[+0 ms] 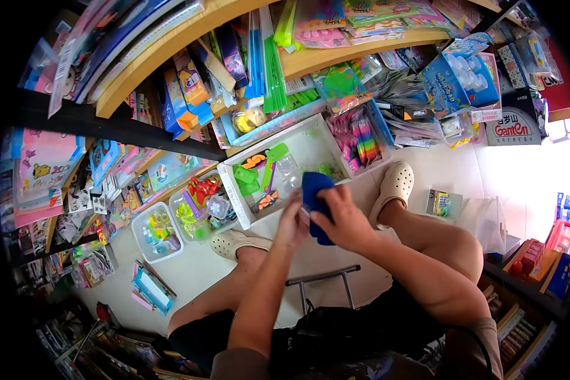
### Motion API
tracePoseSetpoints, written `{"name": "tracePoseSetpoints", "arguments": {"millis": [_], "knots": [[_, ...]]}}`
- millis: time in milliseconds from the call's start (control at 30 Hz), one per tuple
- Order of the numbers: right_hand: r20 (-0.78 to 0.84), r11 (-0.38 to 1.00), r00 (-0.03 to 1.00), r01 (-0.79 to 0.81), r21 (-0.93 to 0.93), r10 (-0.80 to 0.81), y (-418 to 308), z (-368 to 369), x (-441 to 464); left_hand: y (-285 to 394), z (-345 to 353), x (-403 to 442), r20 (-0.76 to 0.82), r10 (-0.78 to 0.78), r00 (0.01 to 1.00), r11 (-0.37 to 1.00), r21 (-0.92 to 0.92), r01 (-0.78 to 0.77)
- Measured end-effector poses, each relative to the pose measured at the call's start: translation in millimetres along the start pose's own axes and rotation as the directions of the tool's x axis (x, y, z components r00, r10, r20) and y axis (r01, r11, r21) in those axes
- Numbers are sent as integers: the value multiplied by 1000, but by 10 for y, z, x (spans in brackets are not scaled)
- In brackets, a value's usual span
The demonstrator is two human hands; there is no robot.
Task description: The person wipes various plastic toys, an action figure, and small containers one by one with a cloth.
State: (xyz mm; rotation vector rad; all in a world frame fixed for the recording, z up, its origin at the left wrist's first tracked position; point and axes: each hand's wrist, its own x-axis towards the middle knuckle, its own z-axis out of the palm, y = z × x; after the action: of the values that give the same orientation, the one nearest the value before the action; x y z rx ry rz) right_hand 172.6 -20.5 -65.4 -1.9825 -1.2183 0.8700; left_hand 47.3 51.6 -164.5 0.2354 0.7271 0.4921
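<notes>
In front of me, over the edge of a white box (326,126), my right hand (345,221) grips a dark blue cloth (315,185) that hangs down below the fingers. My left hand (292,223) is closed right beside it, its fingertips meeting the cloth. A small pale edge shows between the two hands, but what it belongs to is hidden. Inside the white box lie a green toy piece (247,179), a purple and green strip (268,176), orange pieces (254,161) and clear plastic pieces (287,166).
Left of the box stand a tub of small colourful toys (147,254) and a second clear tub (193,231). Rainbow-coloured packs (365,136) fill a bin on the right. Packed shelves (171,44) rise ahead. A metal stool frame (323,277) is between my legs.
</notes>
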Motion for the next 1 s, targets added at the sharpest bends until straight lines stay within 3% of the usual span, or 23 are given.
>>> {"name": "tracePoseSetpoints", "arguments": {"millis": [33,100,167,233,300,367,400,433,500,567,633,767,800,900,933,1000], "knots": [[3,997,999,33,-76,-33,4,34,-22,-52,194,-96,0,-55,998,994,-92,55],[19,971,995,98,-219,-96,-3,91,-54,-129,314,-209,22,-13,1000,999,-34,14],[4,955,1000,27,-294,-26,-52,16,-3,-168,352,-250,13,8,1000,1000,-3,-8],[-33,952,999,-23,-305,13,-37,6,28,-208,-8,-103,383,28,923,999,-54,-8],[-128,949,991,-65,-308,27,-23,-42,79,-231,200,-279,-41,87,995,962,264,-73],[-261,950,962,-157,-271,85,132,-61,182,-158,444,-424,-13,127,992,971,204,-122],[-261,931,946,-260,-257,192,220,-95,234,-134,511,-469,-3,147,989,975,171,-144],[-199,952,938,-300,-57,284,351,-119,275,-99,543,-499,3,127,992,978,167,-126],[-13,867,916,-375,328,401,454,-161,325,-12,555,-568,6,103,995,983,153,-102],[181,744,912,-406,531,369,349,-201,266,-36,379,-511,-3,123,992,974,193,-120],[426,535,851,-525,662,307,246,-218,212,-68,337,-495,-50,175,983,963,216,-161],[553,334,786,-618,712,274,100,-150,89,-148,572,-522,-214,315,925,929,267,-255],[590,352,779,-624,698,213,148,-109,94,-170,615,-520,-253,381,890,904,303,-301],[523,660,821,-526,537,229,187,4,93,-261,320,-410,-292,529,797,819,423,-389],[522,780,834,-443,442,177,166,12,90,-258,265,-393,-291,568,770,787,465,-405],[539,946,839,-230,229,74,115,30,70,-213,207,-434,-344,504,792,850,358,-386]]}}
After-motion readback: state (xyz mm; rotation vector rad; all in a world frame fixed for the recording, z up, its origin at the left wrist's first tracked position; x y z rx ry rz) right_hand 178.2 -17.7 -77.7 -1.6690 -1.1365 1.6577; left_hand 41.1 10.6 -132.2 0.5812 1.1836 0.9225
